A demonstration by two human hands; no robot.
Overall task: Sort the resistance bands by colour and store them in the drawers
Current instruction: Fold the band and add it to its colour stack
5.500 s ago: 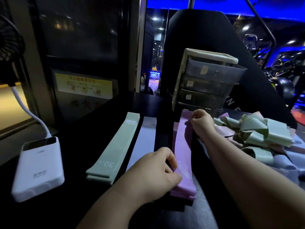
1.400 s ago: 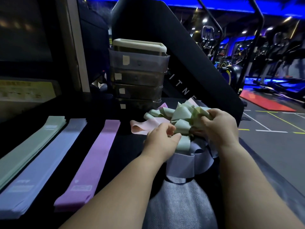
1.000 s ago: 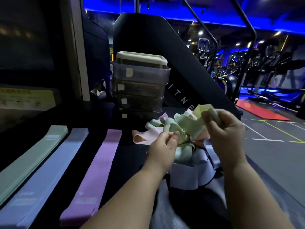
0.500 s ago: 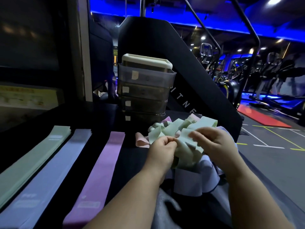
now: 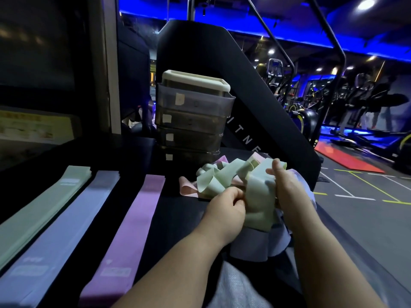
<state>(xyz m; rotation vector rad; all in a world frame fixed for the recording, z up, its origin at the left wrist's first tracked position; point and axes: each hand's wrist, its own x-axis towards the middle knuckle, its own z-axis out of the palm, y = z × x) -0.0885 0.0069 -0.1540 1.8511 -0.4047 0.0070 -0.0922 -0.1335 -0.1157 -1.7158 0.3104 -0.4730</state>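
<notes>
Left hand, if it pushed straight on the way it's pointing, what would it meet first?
Probably the tangled pile of bands right ahead; the left hand pinches a green band from it. Depth is unclear.

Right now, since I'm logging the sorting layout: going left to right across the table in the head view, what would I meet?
green stack → lavender stack → purple stack → pink band → left hand → loose green band, gripped by both hands → right hand

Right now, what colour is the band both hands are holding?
Pale green band, gripped by left hand and right hand; head view.
</notes>
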